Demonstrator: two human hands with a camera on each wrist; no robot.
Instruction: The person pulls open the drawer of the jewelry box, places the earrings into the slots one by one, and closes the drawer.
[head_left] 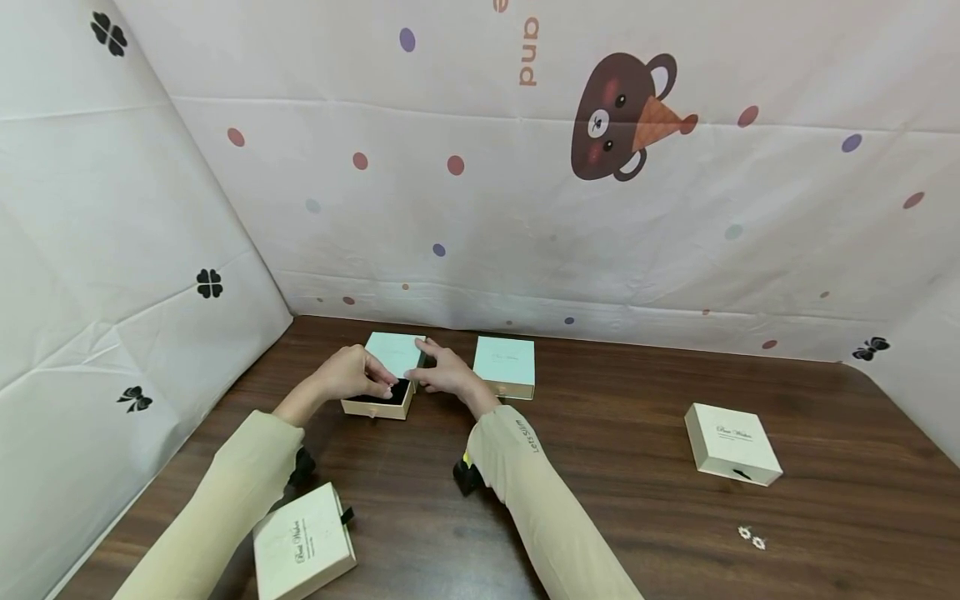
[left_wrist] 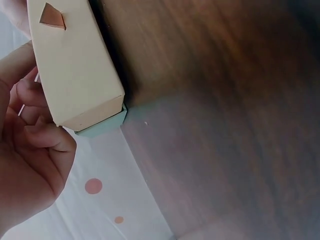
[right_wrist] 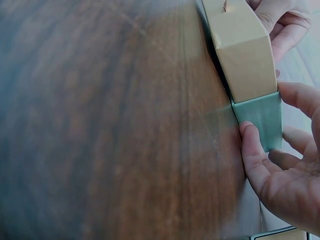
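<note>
A mint-lidded jewelry box (head_left: pixel 397 350) sits near the back of the table, its cream drawer (head_left: pixel 375 410) pulled out toward me and lined in black. Over that drawer my left hand (head_left: pixel 351 373) pinches a tiny white piece (head_left: pixel 392 385), too small to make out clearly. My right hand (head_left: pixel 447 372) grips the box at its right side. In the right wrist view, a fingertip of it presses the mint sleeve (right_wrist: pixel 265 120) low on the side, while the thumb touches near the drawer joint. The left wrist view shows the drawer front (left_wrist: pixel 77 65) with its small tab.
Another mint box (head_left: pixel 505 358) stands just right of my right hand. One cream box (head_left: pixel 733 444) lies at the right, with two small flower-shaped earrings (head_left: pixel 752 538) in front of it. A second cream box (head_left: pixel 303 542) lies by my left forearm. A printed cloth (head_left: pixel 525 208) hangs behind the table.
</note>
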